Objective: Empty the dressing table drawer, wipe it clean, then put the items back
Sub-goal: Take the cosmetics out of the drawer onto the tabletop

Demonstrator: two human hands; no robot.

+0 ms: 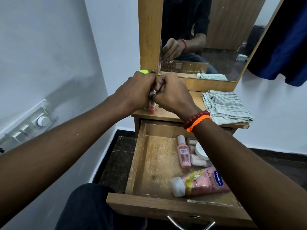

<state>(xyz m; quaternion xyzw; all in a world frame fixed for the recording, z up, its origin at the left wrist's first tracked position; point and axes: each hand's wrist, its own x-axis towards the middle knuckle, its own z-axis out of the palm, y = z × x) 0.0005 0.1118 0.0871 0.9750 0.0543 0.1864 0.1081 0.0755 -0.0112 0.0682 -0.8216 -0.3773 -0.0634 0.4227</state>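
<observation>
Wooden drawer open, both hands curled around small half-hidden items on tabletop, contents unclear

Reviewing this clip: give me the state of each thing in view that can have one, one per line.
Drawer: pulled open, partly emptied.
Vaseline tube: lying in drawer, capped.
Pink bottle: lying in drawer, capped.
White jar: in drawer, on clear box.
Cloth: loosely folded on tabletop, unused.
Left hand: gripping small items above tabletop.
Right hand: gripping the same items.
</observation>
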